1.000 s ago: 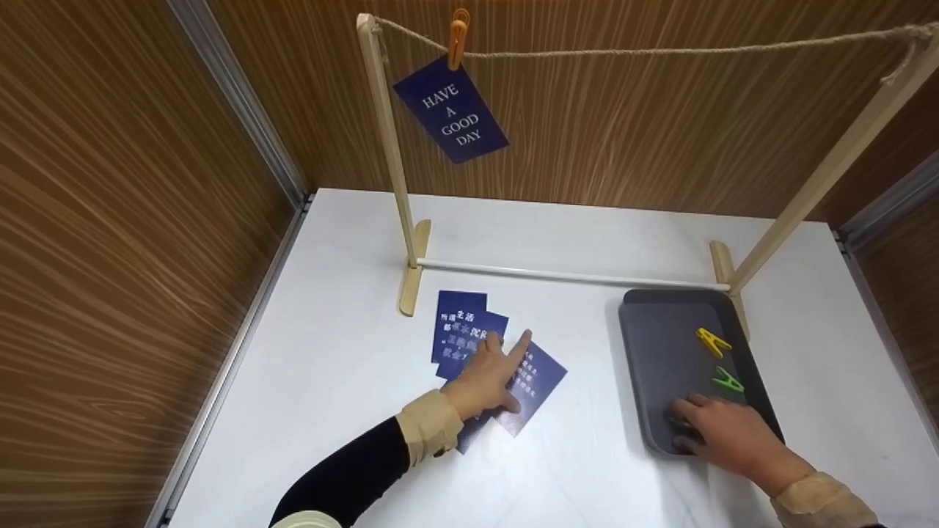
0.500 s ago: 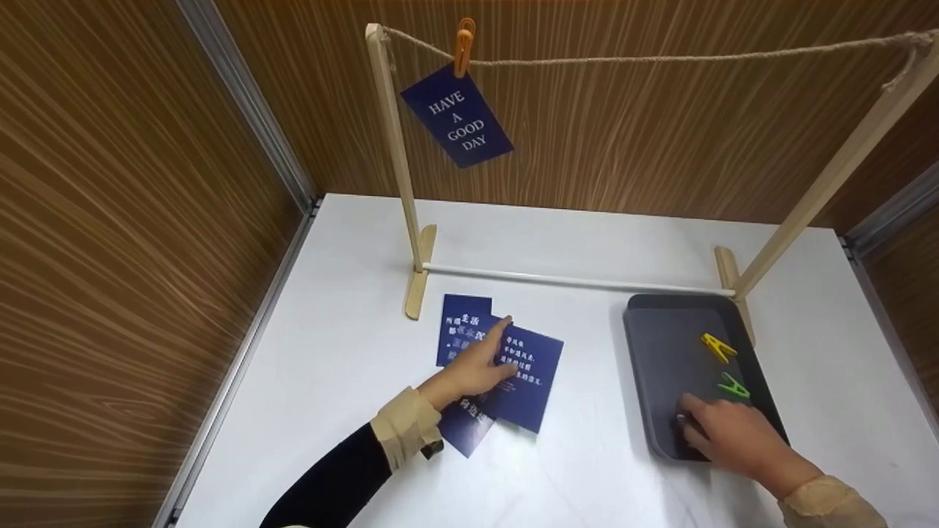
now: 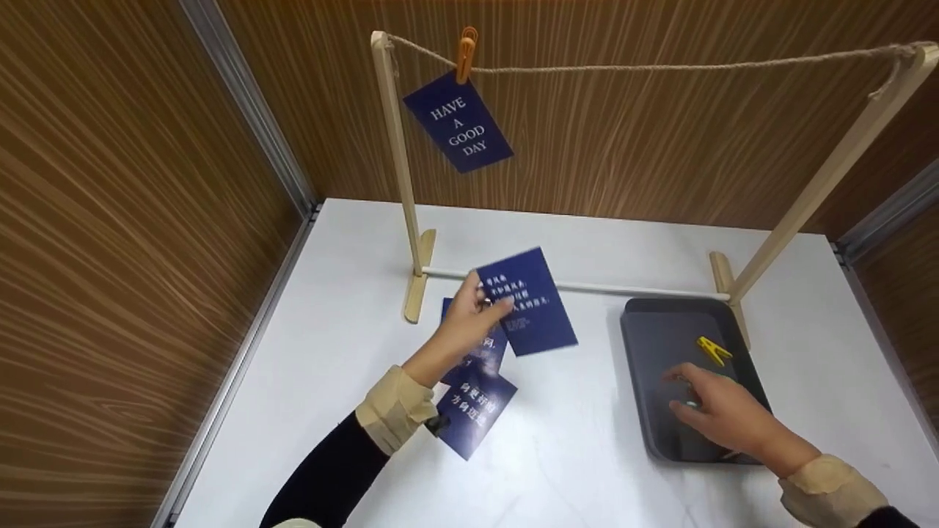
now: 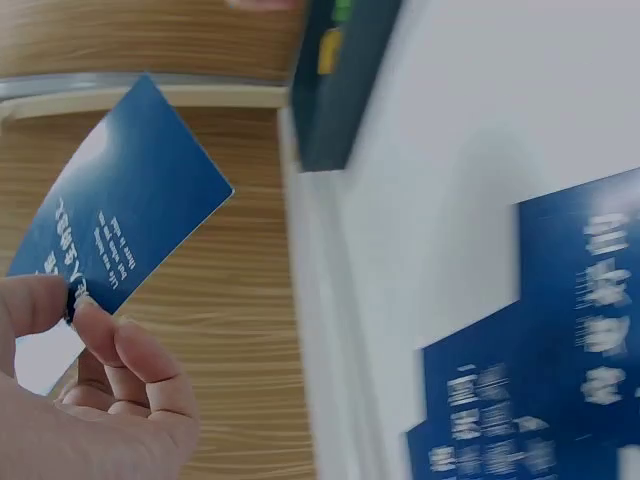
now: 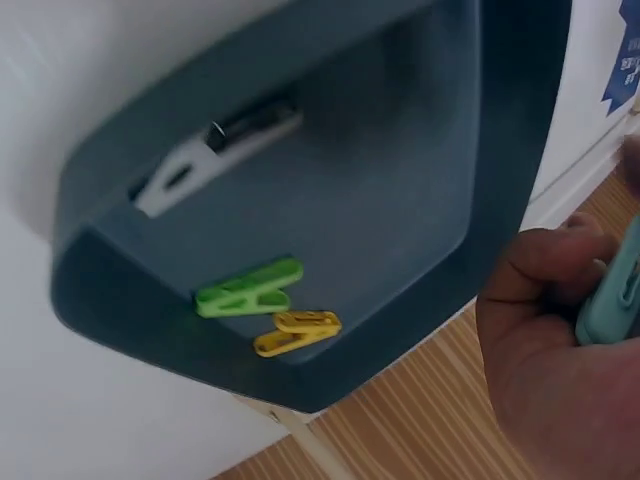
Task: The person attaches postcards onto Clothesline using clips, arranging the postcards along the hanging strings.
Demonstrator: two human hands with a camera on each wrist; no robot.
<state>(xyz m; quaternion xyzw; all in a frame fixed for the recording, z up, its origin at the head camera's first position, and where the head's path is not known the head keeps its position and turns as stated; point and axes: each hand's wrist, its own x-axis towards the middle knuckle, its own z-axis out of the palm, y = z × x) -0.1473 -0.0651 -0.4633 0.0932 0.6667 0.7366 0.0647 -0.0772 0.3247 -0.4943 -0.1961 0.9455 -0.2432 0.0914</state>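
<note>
My left hand [image 3: 463, 323] pinches a dark blue card [image 3: 539, 315] with white writing between thumb and fingers, lifted above the table. In the left wrist view the card [image 4: 130, 210] stands tilted, its lower corner behind the fingers. Below that hand, several similar cards [image 3: 473, 414] overlap on the table. My right hand [image 3: 722, 411] is over the dark grey tray [image 3: 637, 381] and holds a teal clothespin [image 5: 612, 300], partly cut off in the right wrist view. Inside the tray lie a yellow clothespin [image 3: 713, 350], a green clothespin [image 5: 250, 288] and a whitish clothespin [image 5: 215, 158].
Behind the cards and tray stands a wooden frame [image 3: 396, 147] with a rope [image 3: 623, 68] across its top. From the rope's left end hangs a "HAVE A GOOD DAY" card [image 3: 458, 128], clipped by an orange clothespin [image 3: 466, 57]. Wood-grain walls [image 3: 132, 257] enclose the white table [image 3: 572, 455].
My left hand has picked the top card off the pile and raised it. The right hand has lifted from the tray's bottom with the teal clothespin.
</note>
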